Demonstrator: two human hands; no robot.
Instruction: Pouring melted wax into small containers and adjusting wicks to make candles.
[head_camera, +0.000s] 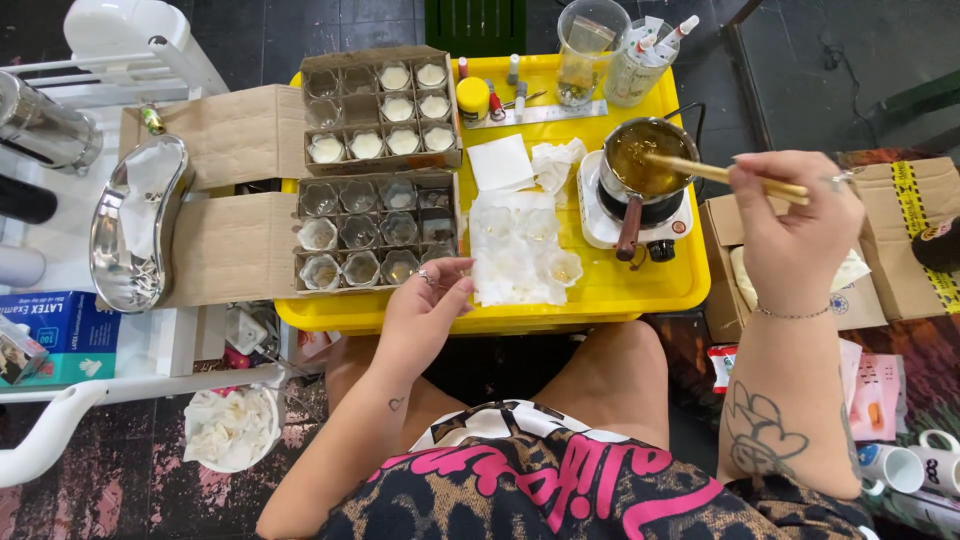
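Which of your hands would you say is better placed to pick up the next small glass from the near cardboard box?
Probably the left hand: it rests open at the near cardboard box of small glasses, while the right hand holds a wooden stick in the pot.

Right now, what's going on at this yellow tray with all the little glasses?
A seated person stirs amber liquid in a small pot on a white hotplate with a wooden stick held in the right hand. The left hand rests at the edge of a cardboard box of empty small glasses. A second box behind holds glasses filled with something white.
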